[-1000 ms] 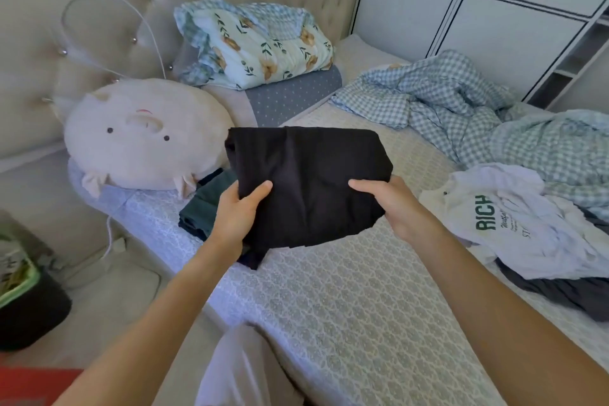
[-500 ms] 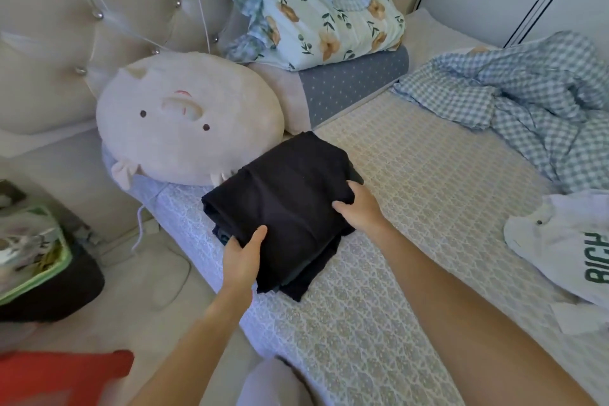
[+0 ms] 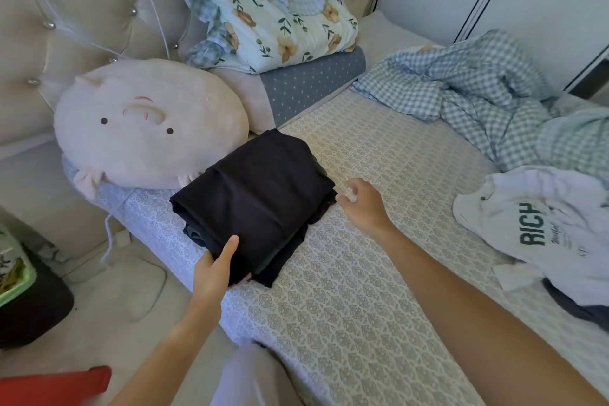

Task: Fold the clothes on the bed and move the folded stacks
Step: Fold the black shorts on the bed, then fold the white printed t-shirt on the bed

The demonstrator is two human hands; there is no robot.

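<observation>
A folded black garment [image 3: 263,191] lies on top of a small stack of dark folded clothes at the bed's left edge, against the round pig cushion [image 3: 148,123]. My left hand [image 3: 216,269] grips the stack's near corner, thumb on top. My right hand [image 3: 362,204] hovers just right of the stack, fingers loosely apart, holding nothing. An unfolded white T-shirt with green "RICH" lettering [image 3: 540,224] lies crumpled at the right, over a dark grey garment [image 3: 573,306].
A blue checked blanket [image 3: 478,92] is bunched at the back right. A floral quilt [image 3: 276,20] rests on a dotted pillow [image 3: 313,86] by the headboard. The patterned bed sheet [image 3: 379,273] spreads in front. A black bin [image 3: 29,303] stands on the floor left.
The black garment was carried left and set down on the dark stack by the cushion. My right hand has let go and drawn back to the right; my left hand still grips the corner.
</observation>
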